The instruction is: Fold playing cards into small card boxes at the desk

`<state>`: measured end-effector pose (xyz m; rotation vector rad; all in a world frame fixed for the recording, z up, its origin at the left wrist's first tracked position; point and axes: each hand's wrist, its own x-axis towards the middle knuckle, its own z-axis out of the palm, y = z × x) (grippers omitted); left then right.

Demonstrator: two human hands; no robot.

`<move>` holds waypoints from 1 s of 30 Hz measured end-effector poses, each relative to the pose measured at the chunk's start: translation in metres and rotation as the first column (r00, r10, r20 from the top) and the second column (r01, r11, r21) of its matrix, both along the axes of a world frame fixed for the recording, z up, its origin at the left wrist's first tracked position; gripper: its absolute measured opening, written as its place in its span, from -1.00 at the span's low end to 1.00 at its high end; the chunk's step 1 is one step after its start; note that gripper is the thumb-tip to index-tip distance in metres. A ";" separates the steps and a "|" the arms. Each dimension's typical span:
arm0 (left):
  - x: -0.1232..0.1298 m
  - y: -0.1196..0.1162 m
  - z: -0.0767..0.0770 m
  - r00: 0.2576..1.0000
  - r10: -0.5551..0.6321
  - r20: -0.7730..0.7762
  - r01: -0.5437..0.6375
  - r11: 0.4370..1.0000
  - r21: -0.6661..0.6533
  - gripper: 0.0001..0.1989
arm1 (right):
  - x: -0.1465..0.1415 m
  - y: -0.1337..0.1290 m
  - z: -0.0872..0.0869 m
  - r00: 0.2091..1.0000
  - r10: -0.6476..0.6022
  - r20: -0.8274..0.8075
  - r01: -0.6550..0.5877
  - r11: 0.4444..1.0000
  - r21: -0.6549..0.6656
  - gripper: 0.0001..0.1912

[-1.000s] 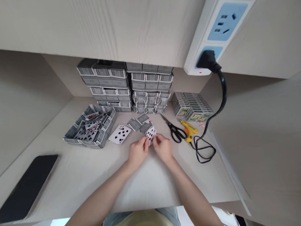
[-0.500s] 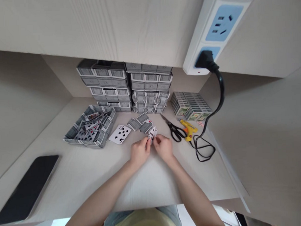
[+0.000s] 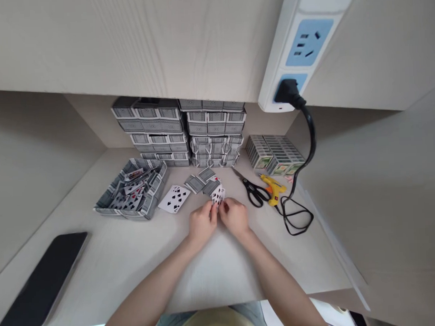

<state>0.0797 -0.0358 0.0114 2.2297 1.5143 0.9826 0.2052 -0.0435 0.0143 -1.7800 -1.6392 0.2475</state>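
a small white playing card (image 3: 218,195), face showing with black pips, suit too small to tell, sits upper end outward, its lower part hidden at the fingers, above the desk (image 3: 207,272).

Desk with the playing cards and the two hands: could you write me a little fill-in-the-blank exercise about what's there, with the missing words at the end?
1. The left hand and right hand are both at one playing card, and the hand nearer the scissors is the ____ one.
2. The glue gun has a mostly ____ body.
3. The plug in the power strip is ____ in colour.
4. The dark phone lies towards the person's ____ side.

Missing words: right; yellow; black; left.
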 end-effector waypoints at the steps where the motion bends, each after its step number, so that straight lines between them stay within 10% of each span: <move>1: -0.001 0.001 0.001 0.999 0.012 0.048 -0.011 0.999 -0.032 -0.76 | 0.002 0.001 0.001 0.996 0.032 -0.086 -0.031 0.999 0.012 -0.76; 3: -0.002 0.005 0.004 0.979 0.033 0.203 -0.007 0.992 -0.126 -0.75 | 0.007 0.004 0.002 0.920 0.112 -0.376 -0.105 0.994 0.040 -0.74; 6: -0.003 0.010 0.007 0.853 0.030 0.521 0.146 0.945 -0.294 -0.73 | 0.009 0.009 0.005 0.546 0.112 -0.830 -0.194 0.981 0.005 -0.58; 9: 0.000 0.010 0.008 0.714 0.052 0.698 0.307 0.873 -0.378 -0.71 | 0.001 0.010 0.007 0.189 0.006 -0.982 -0.308 0.950 -0.053 -0.51; 12: 0.002 0.008 0.009 0.682 0.078 0.727 0.331 0.854 -0.402 -0.69 | -0.008 0.007 0.009 0.058 -0.025 -0.998 -0.359 0.932 -0.045 -0.52; 18: 0.003 0.003 0.013 0.670 0.068 0.739 0.355 0.845 -0.400 -0.72 | -0.012 0.003 0.002 0.181 -0.001 -0.984 -0.255 0.966 -0.048 -0.52; 30: -0.003 0.010 0.006 0.808 0.054 0.587 0.215 0.900 -0.379 -0.67 | -0.006 0.000 0.005 0.813 0.171 -0.557 -0.120 0.985 0.128 -0.69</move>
